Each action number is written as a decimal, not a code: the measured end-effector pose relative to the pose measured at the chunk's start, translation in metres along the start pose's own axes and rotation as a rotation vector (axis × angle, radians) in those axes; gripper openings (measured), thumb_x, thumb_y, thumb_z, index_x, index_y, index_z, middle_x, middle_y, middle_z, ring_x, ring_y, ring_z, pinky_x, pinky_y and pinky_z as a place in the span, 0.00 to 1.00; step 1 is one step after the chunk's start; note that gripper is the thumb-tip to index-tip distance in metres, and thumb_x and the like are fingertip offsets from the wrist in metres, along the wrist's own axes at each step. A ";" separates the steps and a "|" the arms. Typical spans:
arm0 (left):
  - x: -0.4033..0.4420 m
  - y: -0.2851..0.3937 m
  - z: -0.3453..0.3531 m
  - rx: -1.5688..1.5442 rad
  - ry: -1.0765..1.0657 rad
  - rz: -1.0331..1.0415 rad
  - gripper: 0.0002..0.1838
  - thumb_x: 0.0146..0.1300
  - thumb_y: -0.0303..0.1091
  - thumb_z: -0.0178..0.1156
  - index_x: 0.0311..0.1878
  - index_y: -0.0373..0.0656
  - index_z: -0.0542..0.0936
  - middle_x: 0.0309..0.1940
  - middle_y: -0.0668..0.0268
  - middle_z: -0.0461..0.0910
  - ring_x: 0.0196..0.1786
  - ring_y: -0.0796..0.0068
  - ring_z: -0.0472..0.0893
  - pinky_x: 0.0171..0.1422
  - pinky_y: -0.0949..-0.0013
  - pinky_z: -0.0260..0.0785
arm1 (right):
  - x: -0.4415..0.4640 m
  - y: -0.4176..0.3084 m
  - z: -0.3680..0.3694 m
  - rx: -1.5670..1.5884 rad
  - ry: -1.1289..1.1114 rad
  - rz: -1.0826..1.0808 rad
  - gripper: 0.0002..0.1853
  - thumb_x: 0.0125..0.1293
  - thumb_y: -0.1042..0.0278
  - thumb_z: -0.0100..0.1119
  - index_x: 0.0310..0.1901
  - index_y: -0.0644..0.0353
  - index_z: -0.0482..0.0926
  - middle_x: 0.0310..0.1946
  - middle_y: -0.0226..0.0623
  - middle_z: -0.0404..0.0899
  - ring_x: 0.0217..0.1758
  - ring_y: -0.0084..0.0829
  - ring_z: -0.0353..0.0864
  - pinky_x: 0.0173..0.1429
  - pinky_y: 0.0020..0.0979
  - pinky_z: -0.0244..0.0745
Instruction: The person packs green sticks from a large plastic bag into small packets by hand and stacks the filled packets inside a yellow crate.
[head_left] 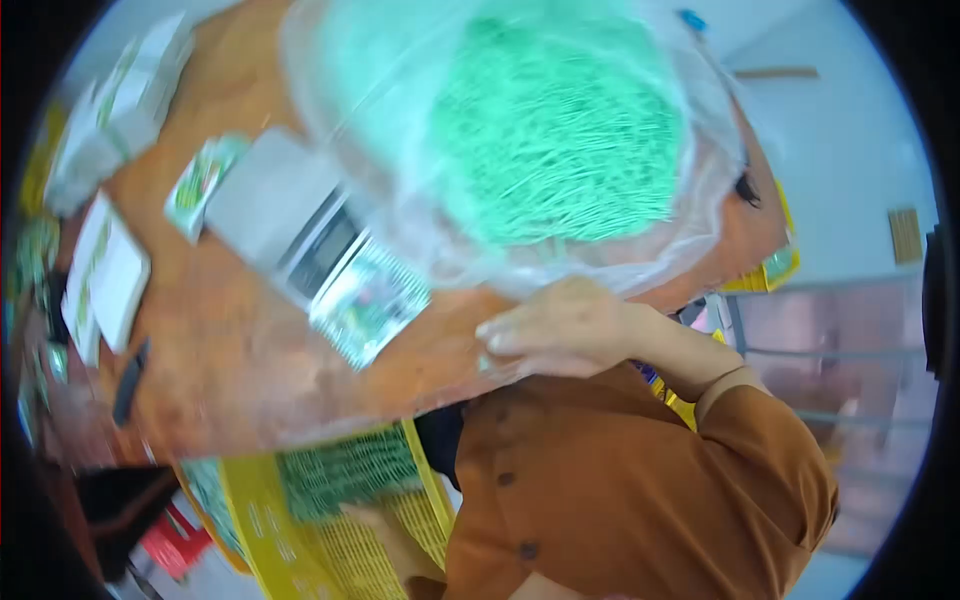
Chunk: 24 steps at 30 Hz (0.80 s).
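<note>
My right hand (565, 330) lies at the table's near edge, fingers stretched out to the left and slightly blurred. Just above it spreads a clear plastic bag (690, 240) holding a heap of thin green sticks (570, 140). A tiny green bit (485, 362) shows by my right fingertips. Below the table edge, my left hand (368, 515) is over a yellow crate (250, 510), beside green packets (345, 470); its fingers look extended and hold nothing visible. A shiny printed packet (370, 305) rests against the front of a grey digital scale (275, 200).
Stacked white boxes (125, 110) and flat white cartons (105, 275) sit on the left of the wooden table (230, 370). A green-and-white packet (203, 185) lies beside the scale. A dark cutter-like tool (130, 383) is near the front left. A red stool (175, 540) stands below.
</note>
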<state>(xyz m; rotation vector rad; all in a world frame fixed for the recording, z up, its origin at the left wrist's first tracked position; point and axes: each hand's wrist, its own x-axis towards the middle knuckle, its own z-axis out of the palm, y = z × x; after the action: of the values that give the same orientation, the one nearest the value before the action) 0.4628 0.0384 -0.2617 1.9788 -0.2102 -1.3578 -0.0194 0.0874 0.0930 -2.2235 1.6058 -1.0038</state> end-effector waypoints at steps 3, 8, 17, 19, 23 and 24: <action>0.050 0.020 -0.035 0.523 0.401 0.320 0.41 0.64 0.62 0.40 0.68 0.38 0.51 0.69 0.52 0.49 0.69 0.51 0.55 0.70 0.56 0.53 | -0.044 0.015 -0.065 -0.111 0.422 0.440 0.08 0.60 0.70 0.56 0.39 0.62 0.79 0.34 0.36 0.81 0.32 0.33 0.81 0.38 0.30 0.76; -0.159 0.159 0.063 0.380 0.148 1.276 0.29 0.66 0.48 0.47 0.59 0.32 0.66 0.59 0.49 0.66 0.56 0.56 0.71 0.58 0.56 0.66 | -0.101 0.109 -0.144 -0.515 0.357 0.549 0.06 0.57 0.71 0.58 0.35 0.56 0.82 0.31 0.33 0.80 0.35 0.33 0.78 0.40 0.32 0.73; -0.336 0.066 0.244 0.273 -0.651 1.652 0.21 0.63 0.27 0.51 0.59 0.32 0.63 0.61 0.50 0.60 0.62 0.54 0.64 0.62 0.58 0.62 | -0.075 0.230 -0.209 -0.602 -0.124 0.287 0.15 0.47 0.80 0.56 0.37 0.52 0.83 0.34 0.30 0.74 0.41 0.33 0.73 0.43 0.34 0.72; -0.339 0.059 0.247 0.439 -0.579 1.588 0.23 0.64 0.28 0.50 0.61 0.32 0.61 0.64 0.50 0.54 0.62 0.56 0.63 0.64 0.59 0.60 | -0.077 0.241 -0.211 -0.580 -0.175 0.240 0.16 0.47 0.80 0.55 0.37 0.52 0.83 0.35 0.30 0.73 0.41 0.33 0.73 0.43 0.34 0.72; -0.346 0.058 0.257 0.393 -0.500 1.641 0.25 0.63 0.28 0.52 0.61 0.30 0.60 0.62 0.51 0.57 0.62 0.57 0.64 0.62 0.60 0.63 | -0.085 0.263 -0.203 -0.564 -0.309 0.118 0.13 0.46 0.75 0.61 0.36 0.50 0.82 0.33 0.31 0.72 0.42 0.33 0.73 0.43 0.34 0.72; -0.347 0.057 0.258 0.389 -0.477 1.632 0.25 0.63 0.28 0.52 0.61 0.30 0.60 0.62 0.51 0.57 0.62 0.57 0.64 0.62 0.60 0.63 | -0.086 0.267 -0.202 -0.556 -0.284 0.104 0.13 0.44 0.73 0.62 0.35 0.50 0.82 0.33 0.31 0.72 0.42 0.33 0.73 0.43 0.34 0.71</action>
<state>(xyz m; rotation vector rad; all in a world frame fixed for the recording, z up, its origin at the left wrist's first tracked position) 0.1034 0.0514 -0.0144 0.9499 -1.8881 -0.5631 -0.3637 0.1062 0.0648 -2.4289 2.0091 -0.2023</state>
